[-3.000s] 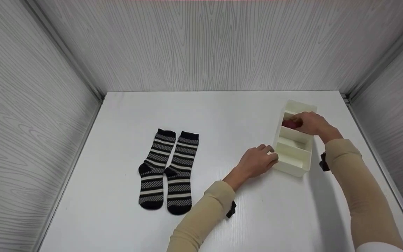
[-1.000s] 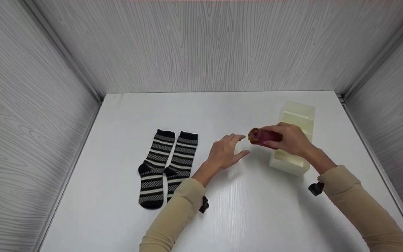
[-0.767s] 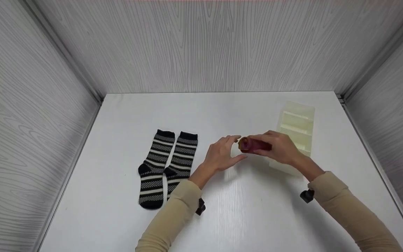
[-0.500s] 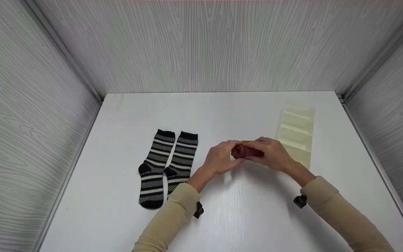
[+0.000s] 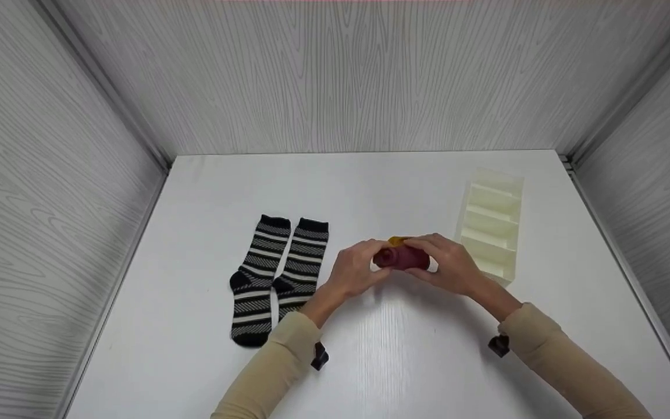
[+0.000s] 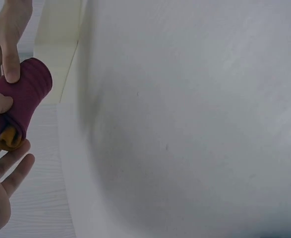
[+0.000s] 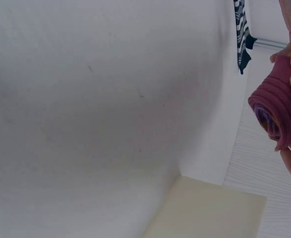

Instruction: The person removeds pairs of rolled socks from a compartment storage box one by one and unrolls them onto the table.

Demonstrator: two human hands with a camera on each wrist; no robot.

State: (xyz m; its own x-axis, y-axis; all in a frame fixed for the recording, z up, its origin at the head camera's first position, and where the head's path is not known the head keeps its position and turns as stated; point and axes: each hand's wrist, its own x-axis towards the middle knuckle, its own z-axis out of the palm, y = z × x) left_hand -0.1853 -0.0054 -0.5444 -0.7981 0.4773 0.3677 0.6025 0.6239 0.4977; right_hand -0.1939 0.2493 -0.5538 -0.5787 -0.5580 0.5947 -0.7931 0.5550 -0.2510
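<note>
A maroon rolled-up sock bundle (image 5: 410, 258) is held over the middle of the table between both hands. My left hand (image 5: 353, 269) grips its left end, where the coiled layers show. Thumb and fingers of my right hand (image 5: 451, 266) pinch the other end. A mustard-yellow patch stands out at the top between the fingertips. In the left wrist view the bundle (image 6: 29, 89) shows ribbed maroon knit with yellow and dark blue fabric at one end. Purple and orange layers are tucked inside the bundle (image 7: 279, 101) in the right wrist view.
Two black, grey and white striped socks, a left one (image 5: 253, 285) and a right one (image 5: 306, 256), lie flat side by side on the left of the white table (image 5: 393, 361). A cream divided box (image 5: 491, 241) stands to the right. Wood-grain panels (image 5: 341, 75) enclose the table.
My right hand has lifted the maroon bundle out of the divided box and brought it left. My left hand has left the box's corner and taken hold of the bundle's other end.
</note>
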